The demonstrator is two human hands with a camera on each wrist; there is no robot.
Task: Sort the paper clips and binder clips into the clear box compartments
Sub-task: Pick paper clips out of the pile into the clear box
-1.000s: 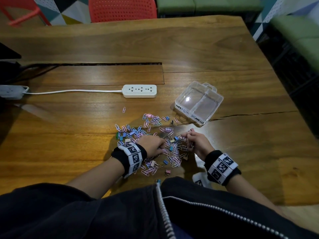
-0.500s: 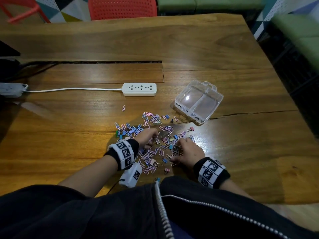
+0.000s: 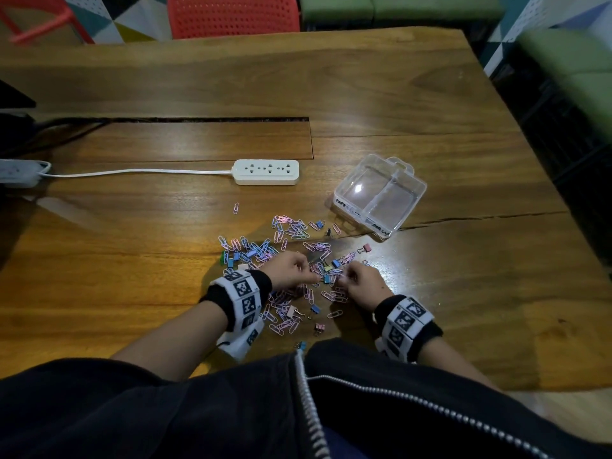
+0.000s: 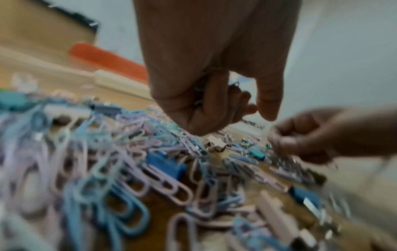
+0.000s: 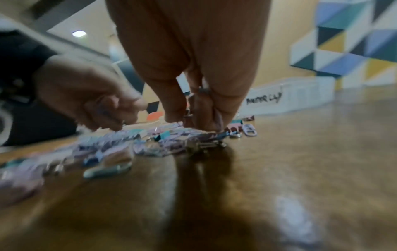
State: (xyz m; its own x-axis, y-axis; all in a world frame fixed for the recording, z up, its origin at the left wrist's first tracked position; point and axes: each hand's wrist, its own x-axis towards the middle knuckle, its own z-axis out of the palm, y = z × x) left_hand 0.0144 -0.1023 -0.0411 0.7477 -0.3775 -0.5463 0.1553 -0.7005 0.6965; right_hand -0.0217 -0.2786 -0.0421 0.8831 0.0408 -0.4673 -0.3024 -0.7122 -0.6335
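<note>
A loose pile of pink and blue paper clips [image 3: 288, 240] mixed with small binder clips [image 3: 314, 309] lies on the wooden table. The clear two-compartment box [image 3: 381, 197] stands open just beyond it to the right, with nothing inside. My left hand [image 3: 311, 278] hovers over the pile's middle with fingers curled; in the left wrist view, wire clips show inside the left hand [image 4: 247, 115]. My right hand [image 3: 344, 276] reaches down into the pile beside it. In the right wrist view the right hand [image 5: 193, 118] pinches metal clips between its fingertips, though blur hides which kind.
A white power strip [image 3: 266, 172] with its cable lies behind the pile to the left. One stray paper clip [image 3: 235, 208] and a pink binder clip [image 3: 365, 249] sit apart from the heap. The table edge [image 3: 530, 180] runs along the right.
My right hand has drawn back toward me and to the left, uncovering the pink binder clip near the box. The left hand has shifted slightly within the pile.
</note>
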